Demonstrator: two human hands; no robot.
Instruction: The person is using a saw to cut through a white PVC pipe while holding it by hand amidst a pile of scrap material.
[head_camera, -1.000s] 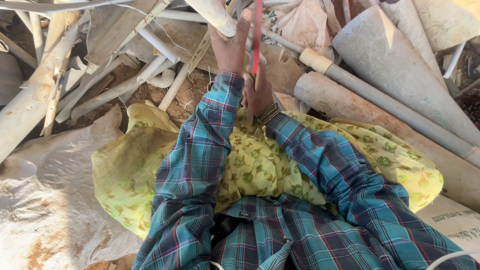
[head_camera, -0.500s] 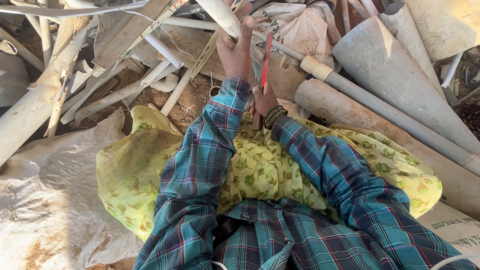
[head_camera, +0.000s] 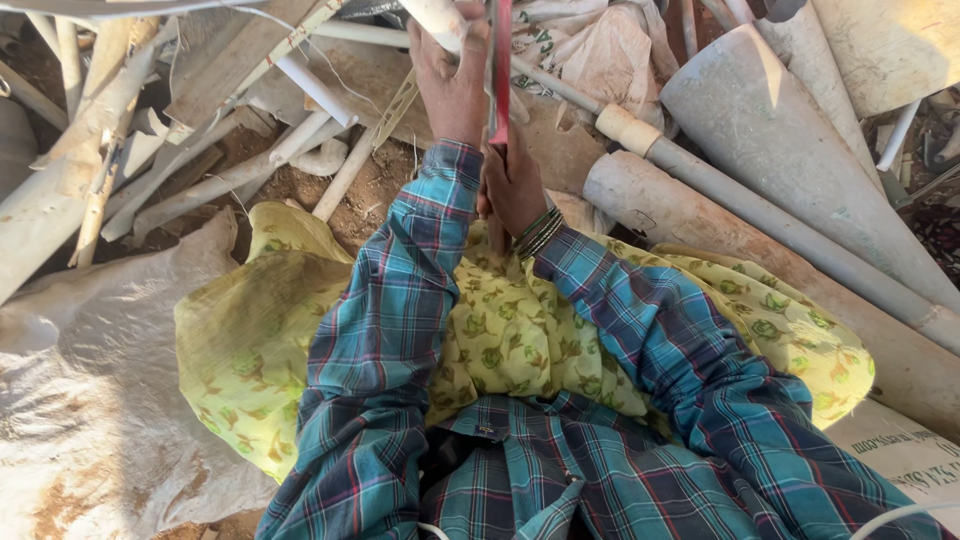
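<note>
The white pipe (head_camera: 440, 18) slants up past the top edge of the frame, over the heap of scrap pipes (head_camera: 230, 175) on the ground; it looks stiff, light and smooth, best gripped near the cut. The left hand (head_camera: 455, 80) has its fingers wrapped around it. The right hand (head_camera: 512, 185), bangles (head_camera: 540, 232) at the wrist, is closed on a red-handled tool (head_camera: 501, 60), likely a saw, held upright beside the pipe above the yellow cloth (head_camera: 520, 330).

Left hand (head_camera: 452, 85) grips white pipe (head_camera: 437, 18) — right hand (head_camera: 514, 185) clasps red-handled tool (head_camera: 501, 60) beside it.
</note>
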